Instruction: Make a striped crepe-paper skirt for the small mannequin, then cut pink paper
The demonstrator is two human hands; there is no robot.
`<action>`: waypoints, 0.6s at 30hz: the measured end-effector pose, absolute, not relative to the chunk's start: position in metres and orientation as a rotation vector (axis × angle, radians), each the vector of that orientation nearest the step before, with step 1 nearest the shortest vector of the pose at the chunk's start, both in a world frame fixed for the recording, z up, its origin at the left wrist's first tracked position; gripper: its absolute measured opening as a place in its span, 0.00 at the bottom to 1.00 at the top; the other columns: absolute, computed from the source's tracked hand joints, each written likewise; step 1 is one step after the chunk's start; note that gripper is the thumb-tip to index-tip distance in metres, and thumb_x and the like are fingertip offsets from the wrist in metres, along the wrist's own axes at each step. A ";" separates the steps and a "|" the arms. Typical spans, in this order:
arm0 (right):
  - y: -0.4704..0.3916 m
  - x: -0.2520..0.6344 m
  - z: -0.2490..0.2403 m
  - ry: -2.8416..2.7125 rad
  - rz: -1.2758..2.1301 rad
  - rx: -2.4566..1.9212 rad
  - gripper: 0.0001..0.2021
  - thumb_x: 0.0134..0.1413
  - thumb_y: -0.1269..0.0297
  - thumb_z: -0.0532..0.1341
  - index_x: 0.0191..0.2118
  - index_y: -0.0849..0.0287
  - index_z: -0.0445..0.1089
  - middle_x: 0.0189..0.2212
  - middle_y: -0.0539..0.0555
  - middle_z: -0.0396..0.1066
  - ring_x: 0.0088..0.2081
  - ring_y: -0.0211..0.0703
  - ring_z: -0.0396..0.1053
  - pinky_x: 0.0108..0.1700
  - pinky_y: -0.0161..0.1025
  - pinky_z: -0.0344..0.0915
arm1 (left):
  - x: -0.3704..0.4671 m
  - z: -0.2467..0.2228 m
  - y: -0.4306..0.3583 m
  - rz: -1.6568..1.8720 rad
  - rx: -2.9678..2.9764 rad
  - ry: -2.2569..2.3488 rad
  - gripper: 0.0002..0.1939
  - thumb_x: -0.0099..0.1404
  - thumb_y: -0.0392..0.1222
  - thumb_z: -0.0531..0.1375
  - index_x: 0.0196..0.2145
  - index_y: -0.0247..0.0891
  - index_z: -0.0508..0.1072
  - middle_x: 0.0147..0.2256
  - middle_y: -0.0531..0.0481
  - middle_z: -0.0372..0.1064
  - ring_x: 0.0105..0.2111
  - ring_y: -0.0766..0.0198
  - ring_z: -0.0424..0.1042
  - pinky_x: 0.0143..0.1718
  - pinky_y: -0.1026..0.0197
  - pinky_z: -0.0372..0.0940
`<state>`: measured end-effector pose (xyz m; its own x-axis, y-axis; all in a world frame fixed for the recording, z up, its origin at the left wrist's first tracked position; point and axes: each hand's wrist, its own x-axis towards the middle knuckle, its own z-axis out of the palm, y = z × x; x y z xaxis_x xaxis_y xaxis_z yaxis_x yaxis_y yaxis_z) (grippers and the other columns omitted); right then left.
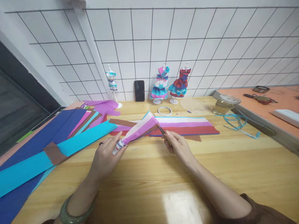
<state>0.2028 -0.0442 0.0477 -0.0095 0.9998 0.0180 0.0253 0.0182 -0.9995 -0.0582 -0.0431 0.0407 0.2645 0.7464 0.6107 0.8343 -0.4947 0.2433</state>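
Observation:
My left hand (pixel 108 151) is closed around a small white figure (pixel 120 144) with a red-and-blue patterned band, most of it hidden by my fingers. From it, layered crepe paper (pixel 140 127) in white, purple and brown fans out toward the upper right. My right hand (pixel 175 143) grips a slim pointed metal tool (pixel 161 129), scissors or tweezers, I cannot tell which. Its tip meets the brown corner of the fanned paper. Behind this paper, flat strips of white, purple and red paper (pixel 187 125) lie on the wooden table (pixel 140 186).
Blue, turquoise and brown paper strips (pixel 70 133) pile up on the left. Along the tiled wall stand three little dress forms, one in red (pixel 183 81), and a phone (pixel 139 91). A tape roll (pixel 164 110), a glass cup (pixel 226 104) and turquoise-framed glasses (pixel 235 122) sit toward the right.

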 end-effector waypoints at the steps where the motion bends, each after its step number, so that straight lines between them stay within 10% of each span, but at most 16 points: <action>1: -0.044 0.203 0.047 -1.248 1.188 -1.208 0.21 0.53 0.44 0.54 0.28 0.60 0.62 0.16 0.43 0.51 0.17 0.30 0.46 0.19 0.31 0.42 | -0.058 0.041 -0.043 -1.046 -2.393 -1.504 0.25 0.61 0.44 0.59 0.54 0.35 0.62 0.47 0.42 0.69 0.47 0.55 0.68 0.46 0.55 0.62; 18: -0.044 0.204 0.046 -1.260 1.176 -1.196 0.21 0.53 0.44 0.54 0.27 0.60 0.61 0.16 0.44 0.50 0.18 0.30 0.46 0.19 0.32 0.41 | -0.059 0.040 -0.043 -1.017 -2.376 -1.436 0.23 0.62 0.42 0.57 0.54 0.37 0.61 0.43 0.42 0.70 0.45 0.54 0.68 0.46 0.53 0.63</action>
